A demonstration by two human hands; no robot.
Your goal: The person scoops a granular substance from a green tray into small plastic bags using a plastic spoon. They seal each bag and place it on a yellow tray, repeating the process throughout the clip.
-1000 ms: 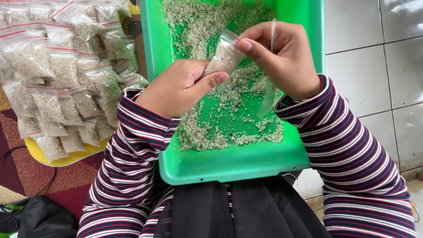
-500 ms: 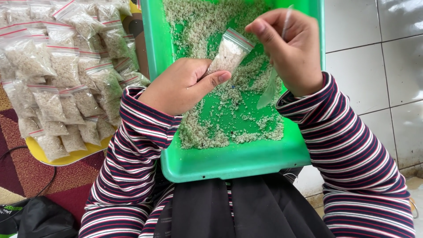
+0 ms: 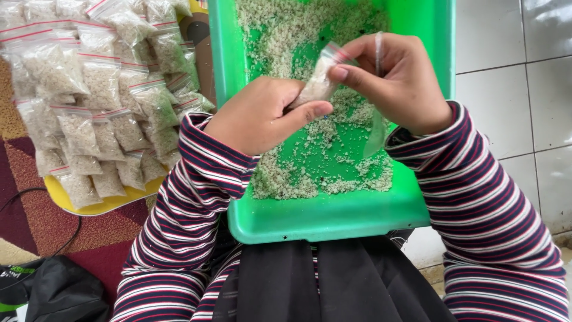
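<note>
A green plastic tray (image 3: 333,222) rests on my lap, holding loose pale grains (image 3: 310,173). Over it, my left hand (image 3: 262,113) grips the lower part of a small clear zip bag (image 3: 319,80) filled with the grains. My right hand (image 3: 396,83) pinches the bag's red-striped top edge with thumb and forefinger. The same hand also holds an empty clear bag (image 3: 378,101) that hangs down between its fingers toward the tray.
A yellow tray (image 3: 101,203) at the left is piled with several filled zip bags (image 3: 95,89). A patterned red rug (image 3: 36,220) lies under it, with a black bag (image 3: 53,295) at the lower left. White floor tiles (image 3: 518,89) are at the right.
My right hand has come back onto the top of the filled bag after lifting off it half a second ago. My left hand has kept its hold.
</note>
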